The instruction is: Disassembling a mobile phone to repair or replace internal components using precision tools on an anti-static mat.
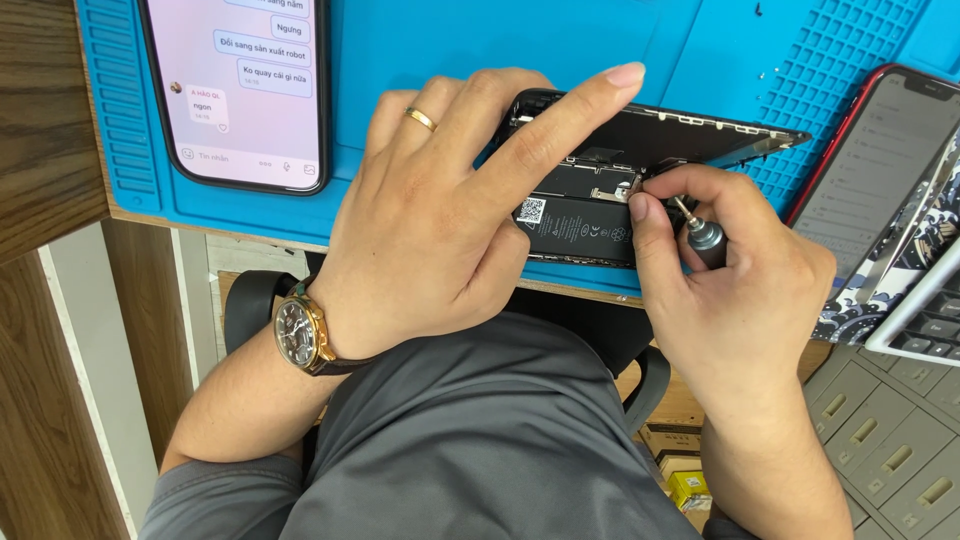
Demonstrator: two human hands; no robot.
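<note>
An opened black phone (580, 215) lies on a blue work mat (420, 60) near the desk's front edge, its black battery and inner parts showing. Its lifted screen panel (700, 135) stands tilted above the body. My left hand (440, 210), with a gold ring and a wristwatch, rests on the phone's left end, the forefinger stretched along the raised panel. My right hand (730, 290) grips a small grey screwdriver (700, 238) whose tip touches the phone's insides near the battery's top right.
A phone with a lit chat screen (240, 90) lies on the mat at the left. A red-edged phone (880, 150) lies at the right beside a wave-patterned item (900, 270) and a keyboard corner (930, 330). Grey drawers (890, 450) stand below right.
</note>
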